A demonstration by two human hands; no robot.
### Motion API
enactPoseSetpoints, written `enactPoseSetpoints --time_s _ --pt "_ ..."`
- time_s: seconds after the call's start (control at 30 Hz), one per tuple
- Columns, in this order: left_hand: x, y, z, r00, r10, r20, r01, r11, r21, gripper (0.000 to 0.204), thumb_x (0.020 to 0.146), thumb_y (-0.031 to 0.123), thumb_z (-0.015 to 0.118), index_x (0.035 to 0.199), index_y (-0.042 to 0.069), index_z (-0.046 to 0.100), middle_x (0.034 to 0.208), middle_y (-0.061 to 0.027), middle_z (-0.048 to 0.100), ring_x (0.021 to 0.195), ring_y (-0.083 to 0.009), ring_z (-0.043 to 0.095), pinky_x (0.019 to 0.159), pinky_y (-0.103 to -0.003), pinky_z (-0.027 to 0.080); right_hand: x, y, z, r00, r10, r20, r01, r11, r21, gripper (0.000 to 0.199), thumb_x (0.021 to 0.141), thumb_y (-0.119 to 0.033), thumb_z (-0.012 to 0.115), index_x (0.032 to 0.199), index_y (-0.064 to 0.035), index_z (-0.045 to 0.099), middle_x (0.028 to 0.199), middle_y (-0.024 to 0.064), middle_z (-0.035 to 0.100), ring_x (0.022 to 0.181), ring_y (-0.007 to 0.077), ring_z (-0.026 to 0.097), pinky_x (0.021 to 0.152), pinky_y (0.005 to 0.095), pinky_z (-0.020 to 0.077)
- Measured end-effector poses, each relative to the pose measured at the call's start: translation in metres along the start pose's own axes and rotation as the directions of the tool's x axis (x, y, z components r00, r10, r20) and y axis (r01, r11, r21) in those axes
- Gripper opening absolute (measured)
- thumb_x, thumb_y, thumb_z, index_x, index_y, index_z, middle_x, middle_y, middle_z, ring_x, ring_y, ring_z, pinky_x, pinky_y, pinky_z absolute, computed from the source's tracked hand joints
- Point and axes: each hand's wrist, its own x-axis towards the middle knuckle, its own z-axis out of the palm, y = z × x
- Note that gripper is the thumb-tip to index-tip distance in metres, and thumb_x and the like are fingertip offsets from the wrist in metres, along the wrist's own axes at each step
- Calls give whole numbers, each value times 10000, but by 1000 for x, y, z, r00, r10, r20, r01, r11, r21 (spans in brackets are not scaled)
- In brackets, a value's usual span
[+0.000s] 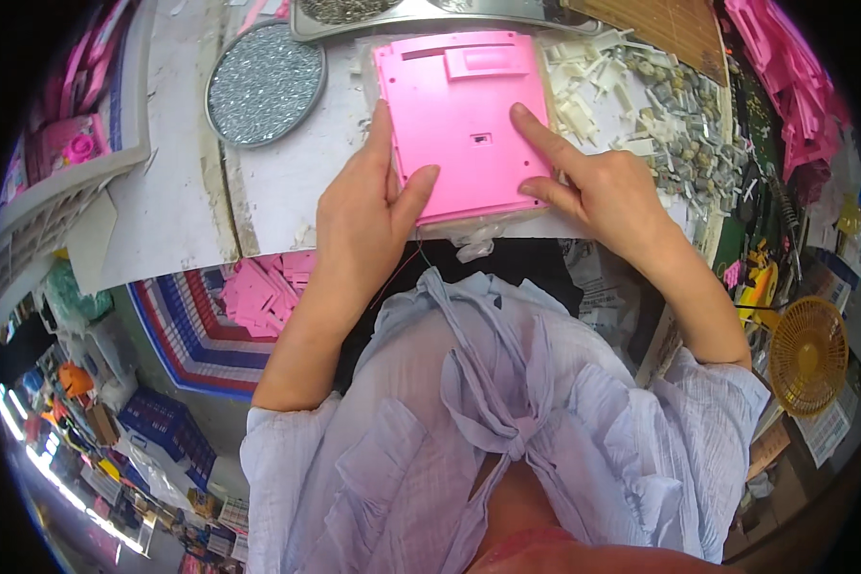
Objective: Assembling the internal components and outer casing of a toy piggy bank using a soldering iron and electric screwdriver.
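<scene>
A flat pink plastic panel point(450, 124) lies in front of me near the table's edge, with a raised bar at its far end and a small rectangular slot in its middle. Clear plastic film point(475, 247) sticks out from beneath it. My left hand point(365, 191) grips the panel's left edge, its thumb on the near left corner. On the right side, my right hand point(598, 182) has its thumb and index finger pressed on the panel's top. Its other fingers are curled and partly hidden.
A round tray of small silvery metal pieces point(266, 84) stands at the far left. White plastic parts point(584, 96) and small grey-metal parts point(684, 124) lie heaped to the right. Below the table is a striped bag point(196, 330) with pink pieces. A yellow fan point(808, 356) stands at far right.
</scene>
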Motion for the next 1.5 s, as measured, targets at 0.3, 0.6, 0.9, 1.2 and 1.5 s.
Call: enactPoseSetpoints --time_s 0.3,0.6,0.9,1.2,1.5 --pt "42 -28 -72 996 92 -12 -92 995 39 355 875 175 749 1206 59 694 728 -6 559 671 -133 528 624 -282 438 17 -11 -37 985 -46 165 70 987 -144 657 890 -452 694 1458 -181 505 672 120 677 660 363 682 617 467 541" --pt "69 -82 -95 949 136 -284 19 875 484 118 852 209 715 847 96 750 899 -77 695 923 -298 645 814 -462 463 108 -45 -92 897 -263 354 360 900 -244 266 797 -311 765 907 -69 748 770 134 709 751 346 705 695 461 567" --pt "69 -93 -88 855 271 -442 -61 899 434 101 865 181 716 854 81 719 859 -78 688 829 -294 638 753 -444 455 269 -106 12 756 -652 -55 569 697 -436 192 807 -191 624 818 -60 764 929 92 737 1026 281 608 882 449 477" --pt "74 -73 -82 883 137 -450 -35 973 229 140 900 154 702 897 15 685 812 -127 655 681 -305 598 675 -393 485 262 -105 -17 705 -647 -290 557 759 -338 207 846 -174 582 813 -69 758 850 89 728 996 283 609 852 452 465" --pt "76 -19 -45 996 84 -12 -84 953 -291 197 927 165 672 849 -8 620 677 -70 551 597 -117 473 556 -304 393 124 39 -55 930 -250 -270 298 943 152 162 854 -244 715 847 -83 737 834 89 713 868 320 664 836 439 530"
